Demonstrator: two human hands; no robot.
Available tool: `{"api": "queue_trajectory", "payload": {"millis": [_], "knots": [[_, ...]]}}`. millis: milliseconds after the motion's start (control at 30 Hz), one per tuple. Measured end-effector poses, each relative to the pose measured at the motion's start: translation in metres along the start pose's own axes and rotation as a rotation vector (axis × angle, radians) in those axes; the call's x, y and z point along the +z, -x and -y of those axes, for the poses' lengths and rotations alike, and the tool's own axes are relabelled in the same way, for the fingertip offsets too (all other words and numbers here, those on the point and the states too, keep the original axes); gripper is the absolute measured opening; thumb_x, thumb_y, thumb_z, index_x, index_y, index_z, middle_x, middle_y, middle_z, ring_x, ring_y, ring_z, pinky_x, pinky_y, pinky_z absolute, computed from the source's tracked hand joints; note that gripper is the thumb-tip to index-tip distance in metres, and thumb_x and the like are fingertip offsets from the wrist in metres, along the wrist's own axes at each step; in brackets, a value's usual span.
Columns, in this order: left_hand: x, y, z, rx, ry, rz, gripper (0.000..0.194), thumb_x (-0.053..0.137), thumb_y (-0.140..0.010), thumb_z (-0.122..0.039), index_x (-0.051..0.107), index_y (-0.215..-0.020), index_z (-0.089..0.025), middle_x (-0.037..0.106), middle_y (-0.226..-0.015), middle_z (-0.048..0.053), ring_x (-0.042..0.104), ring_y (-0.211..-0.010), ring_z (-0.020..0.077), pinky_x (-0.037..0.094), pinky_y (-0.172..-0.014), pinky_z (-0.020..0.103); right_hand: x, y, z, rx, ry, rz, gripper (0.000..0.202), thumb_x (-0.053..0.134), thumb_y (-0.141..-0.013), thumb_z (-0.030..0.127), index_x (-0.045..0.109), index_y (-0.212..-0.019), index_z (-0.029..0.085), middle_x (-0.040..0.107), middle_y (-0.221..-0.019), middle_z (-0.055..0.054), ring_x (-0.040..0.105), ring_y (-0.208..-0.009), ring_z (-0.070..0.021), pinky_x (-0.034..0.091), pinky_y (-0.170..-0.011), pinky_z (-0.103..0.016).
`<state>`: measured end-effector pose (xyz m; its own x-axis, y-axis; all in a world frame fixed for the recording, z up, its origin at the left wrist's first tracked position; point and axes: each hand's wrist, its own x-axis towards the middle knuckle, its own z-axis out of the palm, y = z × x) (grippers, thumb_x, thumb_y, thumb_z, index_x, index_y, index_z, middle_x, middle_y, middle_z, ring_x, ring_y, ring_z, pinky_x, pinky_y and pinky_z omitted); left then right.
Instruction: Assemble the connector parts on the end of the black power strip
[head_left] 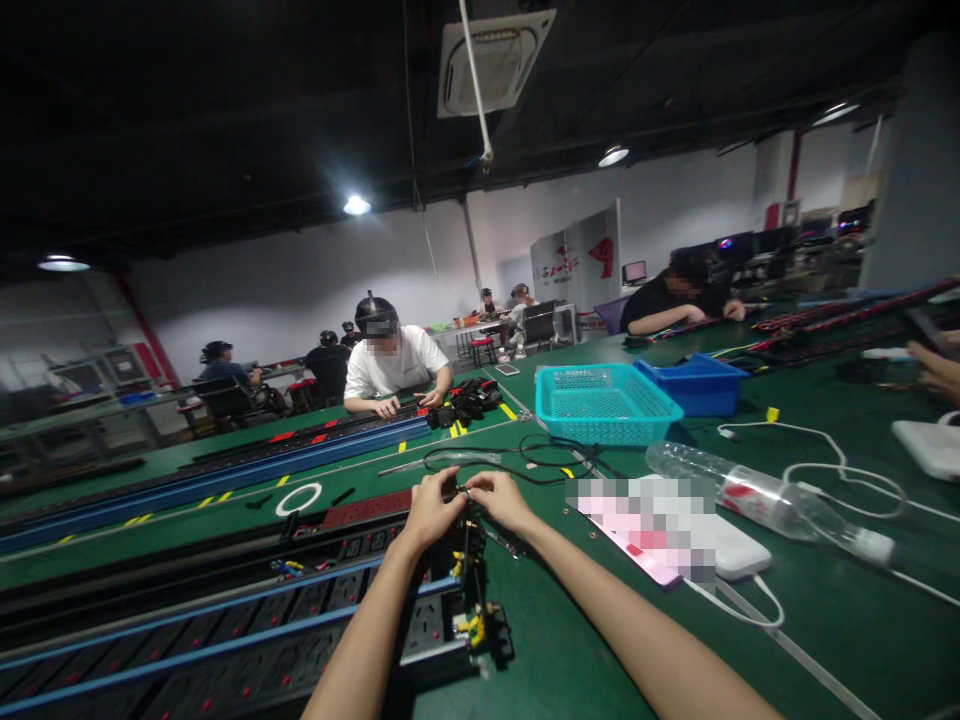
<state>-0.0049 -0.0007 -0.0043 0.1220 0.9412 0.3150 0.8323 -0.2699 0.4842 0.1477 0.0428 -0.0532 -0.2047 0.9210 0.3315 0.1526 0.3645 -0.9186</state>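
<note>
Both hands meet at the right end of a row of long black power strips (300, 597) on the green table. My left hand (435, 512) is closed, thumb and fingers pinched at the far strip's end. Close beside it, my right hand (501, 499) pinches at the same spot. Whatever lies between the fingertips is too small and partly hidden to name. Yellow-sleeved wire ends (474, 628) stick out of the nearer strips' ends. A dark red strip (367, 508) lies just left of my left hand.
A turquoise basket (611, 432) and a blue bin (701, 393) stand beyond my hands. To the right lie a plastic bottle (765, 492), a pink phone (634, 540), a white power bank (739, 552) and cables. A black cable (517, 447) loops ahead. Co-workers sit across the table.
</note>
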Motion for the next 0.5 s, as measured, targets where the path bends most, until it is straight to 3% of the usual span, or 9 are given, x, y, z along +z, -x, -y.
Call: {"api": "queue_trajectory", "payload": {"millis": [133,367,500], "knots": [[0.000,0.000,0.001,0.010,0.072,0.012,0.052,0.060,-0.078,-0.032,0.058,-0.128,-0.016,0.064,-0.126,0.011,0.060,-0.110,0.0270,0.039,-0.103,0.040,0.011,-0.002,-0.008,0.024,-0.175,-0.052,0.018,0.062,-0.067,0.020,0.070,-0.081,0.013,0.073,-0.084,-0.010,0.066,-0.080,-0.0214,0.050,-0.079,-0.034],[0.000,0.000,0.000,0.019,0.105,0.005,0.051,0.060,-0.078,-0.033,0.059,-0.126,-0.015,0.066,-0.124,0.010,0.062,-0.108,0.0267,0.043,-0.101,0.039,0.015,-0.003,-0.001,0.059,-0.318,-0.107,0.017,0.067,-0.061,0.021,0.070,-0.077,0.014,0.072,-0.080,-0.008,0.065,-0.076,-0.0203,0.050,-0.076,-0.033],[0.001,0.000,0.001,0.016,0.114,-0.002,0.051,0.061,-0.078,-0.032,0.060,-0.126,-0.016,0.067,-0.121,0.010,0.064,-0.106,0.0254,0.045,-0.098,0.037,0.019,-0.004,-0.001,0.119,-0.409,-0.133,0.018,0.067,-0.061,0.023,0.068,-0.076,0.014,0.069,-0.069,-0.004,0.060,-0.063,-0.0166,0.047,-0.062,-0.028]]}}
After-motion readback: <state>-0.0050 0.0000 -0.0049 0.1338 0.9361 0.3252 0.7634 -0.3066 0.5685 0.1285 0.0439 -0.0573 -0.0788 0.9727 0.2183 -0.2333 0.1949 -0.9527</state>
